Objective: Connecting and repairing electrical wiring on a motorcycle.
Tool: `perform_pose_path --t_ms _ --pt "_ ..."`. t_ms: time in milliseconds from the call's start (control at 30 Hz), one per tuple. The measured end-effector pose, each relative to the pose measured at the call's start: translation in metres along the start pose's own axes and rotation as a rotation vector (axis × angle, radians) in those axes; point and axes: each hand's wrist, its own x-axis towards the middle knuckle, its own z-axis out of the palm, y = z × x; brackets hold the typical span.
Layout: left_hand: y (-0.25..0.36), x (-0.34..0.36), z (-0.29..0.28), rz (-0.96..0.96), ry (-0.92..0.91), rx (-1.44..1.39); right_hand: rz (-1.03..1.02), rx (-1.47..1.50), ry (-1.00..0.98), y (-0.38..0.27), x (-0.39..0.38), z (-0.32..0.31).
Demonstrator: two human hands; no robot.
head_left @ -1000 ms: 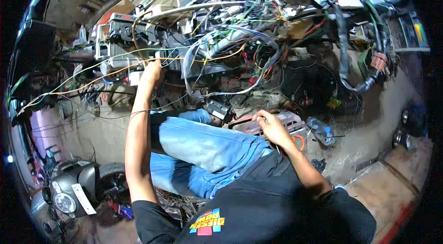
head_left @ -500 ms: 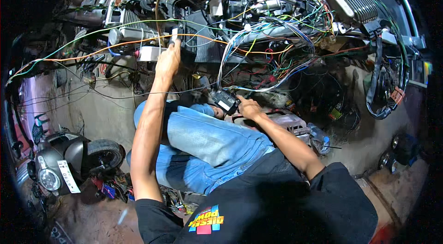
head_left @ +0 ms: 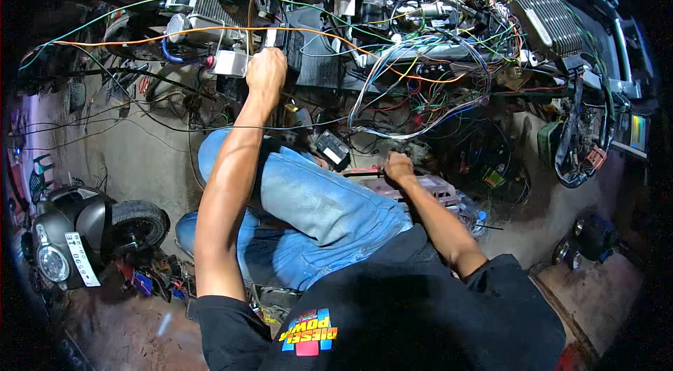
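Observation:
My left hand [head_left: 266, 71] is raised to the vehicle's exposed underside and closed around a small silver metal part [head_left: 231, 62] among the wires. An orange wire [head_left: 140, 36] runs past it to the left. My right hand [head_left: 398, 166] is lower, fingers curled on a thin dark tool or rod lying on a flat pinkish tray [head_left: 438, 192] near my knee. A black connector box [head_left: 331, 149] hangs just left of that hand. A thick bundle of coloured wires [head_left: 420, 83] loops between the two hands.
A finned metal unit [head_left: 554, 20] sits at the upper right. A small black scooter [head_left: 77, 231] stands at the lower left on the dirt floor. My jeans-clad knees [head_left: 315, 210] fill the middle. Loose parts lie on the ground at right [head_left: 582, 245].
My view has tilted up and closer to the wiring. My left hand stays raised on the silver part. My right hand came forward from my knee to the tray under the connector box.

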Motion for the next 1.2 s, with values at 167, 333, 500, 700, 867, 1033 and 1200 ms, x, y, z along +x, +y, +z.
perform_pose_path --t_ms 167,333,500,700,867,1033,1200 --pt "0.000 0.000 -0.003 -0.057 0.000 -0.037 0.021 0.127 0.094 0.011 -0.005 -0.005" --pt "-0.002 -0.004 -0.004 -0.027 0.020 -0.054 -0.077 0.487 0.110 -0.008 -0.021 -0.037" --pt "-0.008 -0.004 -0.004 0.141 -0.030 0.023 -0.050 0.807 -0.118 -0.023 -0.042 -0.089" --pt "-0.018 -0.007 -0.001 0.168 -0.014 -0.063 0.062 1.349 -0.281 -0.038 -0.062 -0.123" --pt "-0.018 -0.008 0.002 0.160 0.005 -0.042 0.072 1.425 -0.316 -0.051 -0.063 -0.124" --pt "-0.014 -0.001 0.007 0.088 -0.093 0.021 0.053 1.152 -0.336 -0.044 -0.058 -0.111" --pt "-0.015 0.000 0.008 -0.001 -0.032 -0.088 0.001 0.633 -0.077 -0.022 -0.050 -0.077"
